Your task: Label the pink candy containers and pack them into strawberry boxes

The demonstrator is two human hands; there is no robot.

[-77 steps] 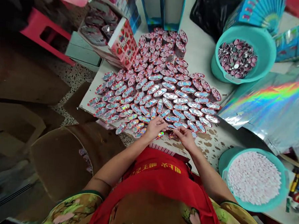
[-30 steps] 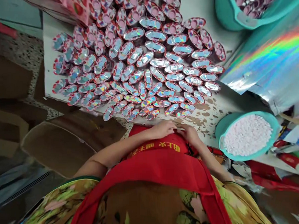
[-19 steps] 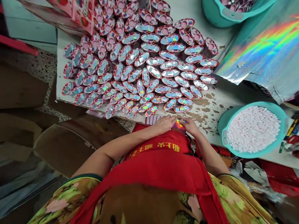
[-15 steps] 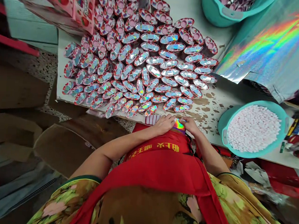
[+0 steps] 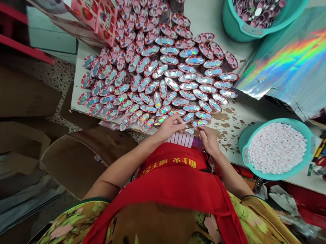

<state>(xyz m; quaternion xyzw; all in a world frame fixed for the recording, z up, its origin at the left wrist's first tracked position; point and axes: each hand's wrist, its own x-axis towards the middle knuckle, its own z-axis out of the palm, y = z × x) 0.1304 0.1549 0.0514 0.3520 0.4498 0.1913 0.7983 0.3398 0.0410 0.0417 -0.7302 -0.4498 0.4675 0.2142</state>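
Note:
My left hand [image 5: 171, 129] is closed, its thumb and fingertips pinching a small shiny silver piece of film [image 5: 189, 131] above the table edge. To its right, my right hand [image 5: 208, 139] has its fingers bent together close to that film; what they hold, if anything, is hidden. Below both hands, against the red apron [image 5: 176, 181], lies a sheet [image 5: 180, 139] with white strips and purple lines, purple at its right end. Just beyond my hands stand many oval-ended tubes [image 5: 163, 89] with red patterned rims, the nearer ones topped with shiny silver film.
A turquoise basin [image 5: 243, 155] of small white pieces stands at right. Another turquoise basin [image 5: 225, 16] at the back holds pinkish round parts. Rainbow-silver film sheeting [image 5: 294, 63] lies between them. Strawberry-printed boxes [image 5: 106, 22] stand back left; open cardboard cartons [image 5: 68, 164] sit below.
My hands have lifted off the striped sheet and come slightly apart. The small silver film now shows between them, and more of the sheet is uncovered. The view has shifted a little.

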